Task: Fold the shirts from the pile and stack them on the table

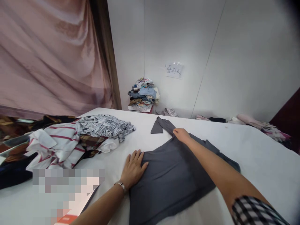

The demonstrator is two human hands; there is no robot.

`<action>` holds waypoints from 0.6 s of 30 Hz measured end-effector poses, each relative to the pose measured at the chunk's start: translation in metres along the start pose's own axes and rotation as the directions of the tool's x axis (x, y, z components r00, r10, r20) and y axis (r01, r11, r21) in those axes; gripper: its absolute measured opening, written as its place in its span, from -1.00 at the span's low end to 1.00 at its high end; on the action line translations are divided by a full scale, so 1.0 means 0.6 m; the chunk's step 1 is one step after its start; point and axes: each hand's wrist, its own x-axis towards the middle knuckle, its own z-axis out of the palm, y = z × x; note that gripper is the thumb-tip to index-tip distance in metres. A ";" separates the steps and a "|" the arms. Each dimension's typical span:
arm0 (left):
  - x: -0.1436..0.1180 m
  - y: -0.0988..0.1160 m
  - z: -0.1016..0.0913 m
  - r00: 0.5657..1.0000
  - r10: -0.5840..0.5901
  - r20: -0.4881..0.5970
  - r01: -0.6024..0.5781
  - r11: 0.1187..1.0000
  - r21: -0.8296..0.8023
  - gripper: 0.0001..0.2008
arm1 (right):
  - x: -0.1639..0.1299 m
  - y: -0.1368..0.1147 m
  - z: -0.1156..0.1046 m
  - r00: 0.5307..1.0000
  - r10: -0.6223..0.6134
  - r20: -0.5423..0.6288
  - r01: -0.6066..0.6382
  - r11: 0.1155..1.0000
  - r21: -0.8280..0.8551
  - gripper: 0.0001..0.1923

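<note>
Head view: your left hand (133, 168) lies spread flat on the dark grey cotton shirt (173, 178), whose long axis runs away from you; your right hand (181, 135), farther out, pinches its sleeve (161, 125).

Pixelated patch (67, 190): blurred, left of the grey cotton garment (173, 178).
Garment's lower hem: cut off by the bottom edge.
Handwritten white paper note (173, 70): unreadable.
</note>
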 end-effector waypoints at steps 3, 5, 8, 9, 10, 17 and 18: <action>-0.003 -0.002 0.006 1.000 -0.010 0.013 0.010 1.000 0.010 -0.42 | 0.095 -0.047 0.039 0.999 0.043 0.028 -0.043 0.999 0.000 -0.66; -0.005 -0.004 0.012 1.000 -0.017 0.012 0.017 1.000 0.015 -0.42 | 0.138 -0.071 0.068 0.997 0.067 0.037 -0.067 0.998 0.001 -0.59; -0.009 -0.007 0.023 1.000 -0.010 -0.021 0.010 1.000 0.003 -0.42 | 0.180 -0.095 0.104 0.994 0.095 0.055 -0.096 0.995 0.011 -0.42; -0.010 -0.009 0.026 0.999 -0.006 -0.034 0.006 1.000 -0.005 -0.42 | 0.190 -0.099 0.113 0.993 0.105 0.058 -0.107 0.994 0.017 -0.40; -0.011 -0.009 0.029 0.999 -0.004 -0.043 0.003 1.000 -0.013 -0.42 | 0.198 -0.102 0.120 0.992 0.114 0.060 -0.116 0.993 0.023 -0.44; -0.011 -0.009 0.032 0.999 -0.007 -0.053 0.004 0.998 -0.060 -0.42 | 0.205 -0.105 0.120 0.987 0.157 -0.041 -0.146 0.971 0.187 -0.83; -0.010 -0.007 0.030 0.998 -0.007 -0.055 0.003 0.998 -0.065 -0.43 | 0.198 -0.104 0.111 0.981 0.173 -0.084 -0.150 0.962 0.226 -0.80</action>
